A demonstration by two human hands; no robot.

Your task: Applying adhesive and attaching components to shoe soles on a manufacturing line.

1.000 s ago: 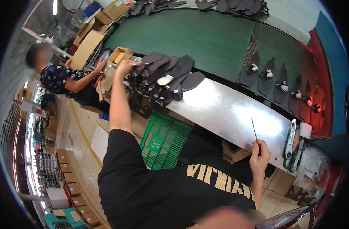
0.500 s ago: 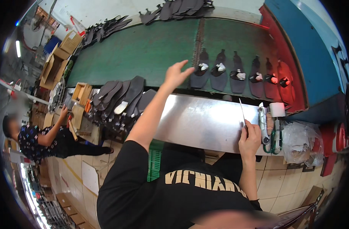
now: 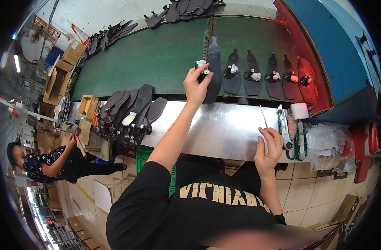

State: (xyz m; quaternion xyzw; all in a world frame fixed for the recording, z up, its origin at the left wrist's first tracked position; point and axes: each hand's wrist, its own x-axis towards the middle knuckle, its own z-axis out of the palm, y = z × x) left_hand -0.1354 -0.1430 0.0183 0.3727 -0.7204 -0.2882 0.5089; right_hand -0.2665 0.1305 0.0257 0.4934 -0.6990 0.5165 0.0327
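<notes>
My left hand [image 3: 196,86] is closed on the dark strap of a sandal, where white wadding shows. That sandal's long grey sole [image 3: 214,68] stands tilted beside my fingers, above the near edge of the green conveyor belt [image 3: 149,54]. To its right, several grey sandals [image 3: 252,79] lie in a row on the belt, toes away from me, straps stuffed with white. Over the steel ledge [image 3: 224,133], my right hand [image 3: 269,148] is closed round a slim pointed tool [image 3: 264,116], its tip pointing away from me; its handle is hidden.
Piled soles and straps [image 3: 130,108] sit left of the ledge. A utility knife [image 3: 285,129], green-handled scissors [image 3: 299,146] and a white block [image 3: 299,111] lie at its right end, beside a clear plastic bag [image 3: 330,146]. A red-lit blue machine [image 3: 344,50] borders the belt. Another person [image 3: 53,162] holds a hammer at left.
My left hand has come down from open above the belt onto the leftmost sandal's strap, and that sandal has tilted up. My right hand's fingers have shifted around the tool.
</notes>
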